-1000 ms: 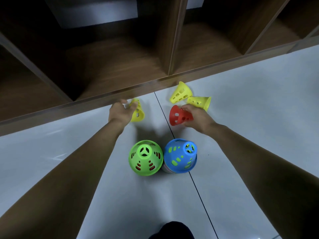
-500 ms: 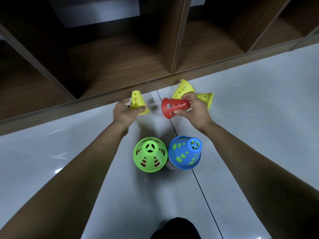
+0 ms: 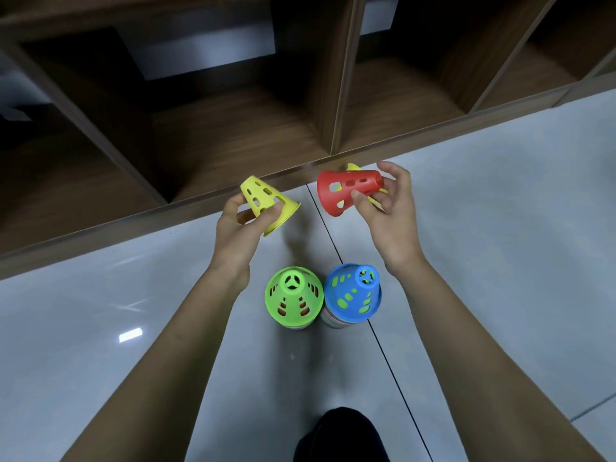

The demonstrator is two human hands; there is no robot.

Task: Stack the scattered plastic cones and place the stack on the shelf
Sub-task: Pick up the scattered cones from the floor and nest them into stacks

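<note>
My left hand (image 3: 238, 230) grips a yellow cone (image 3: 266, 203) by its wide rim, lifted off the floor with its narrow top tilted up and to the left. My right hand (image 3: 388, 208) holds a red cone (image 3: 346, 191) on its side in the air, wide mouth facing left. Behind the red cone, bits of yellow cones (image 3: 354, 167) on the floor peek out, mostly hidden. Two upright stacks stand on the floor below my hands: one topped by a green cone (image 3: 293, 300), one topped by a blue cone (image 3: 353, 295), side by side and touching.
The dark wooden shelf (image 3: 233, 135) with open compartments runs across the top, its front edge just beyond my hands. The grey floor (image 3: 500, 228) has a dark seam running between the stacks. A dark shoe tip (image 3: 340, 435) shows at the bottom.
Both hands have lifted their cones off the floor and higher. The red cone has swung up in the right hand; the yellow cone now tilts in the left.
</note>
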